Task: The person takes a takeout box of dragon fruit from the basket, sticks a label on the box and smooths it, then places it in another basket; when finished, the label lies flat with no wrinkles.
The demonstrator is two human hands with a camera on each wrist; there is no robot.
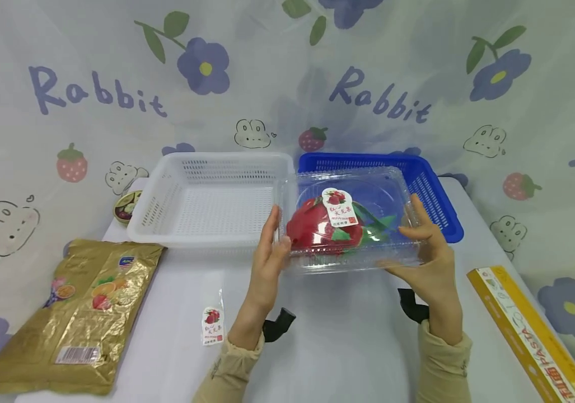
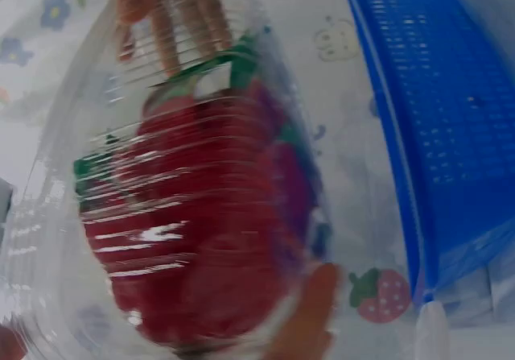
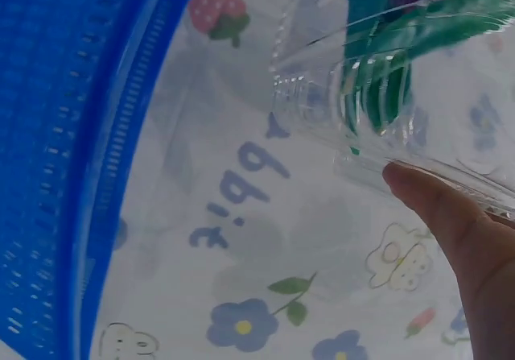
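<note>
A clear plastic clamshell box [image 1: 383,193] is lifted above the table between both hands, its lid down. Inside lies a red dragon fruit [image 1: 312,226] with green leaf tips, and a white dragon fruit label [image 1: 340,208] shows on the lid. My left hand [image 1: 266,268] grips the box's left side, thumb at the front. At the opposite end my right hand [image 1: 430,257] holds the right side, fingers around the edge. In the left wrist view the fruit [image 2: 201,223] fills the box; in the right wrist view a thumb [image 3: 434,207] lies along its rim.
Behind the box stands a blue basket [image 1: 445,207]; to its left is a white basket [image 1: 211,246]. A gold snack bag [image 1: 80,319] and a small round container [image 1: 125,208] lie left. A loose label [image 1: 213,326] is in front, a yellow pasta box [image 1: 534,336] at right.
</note>
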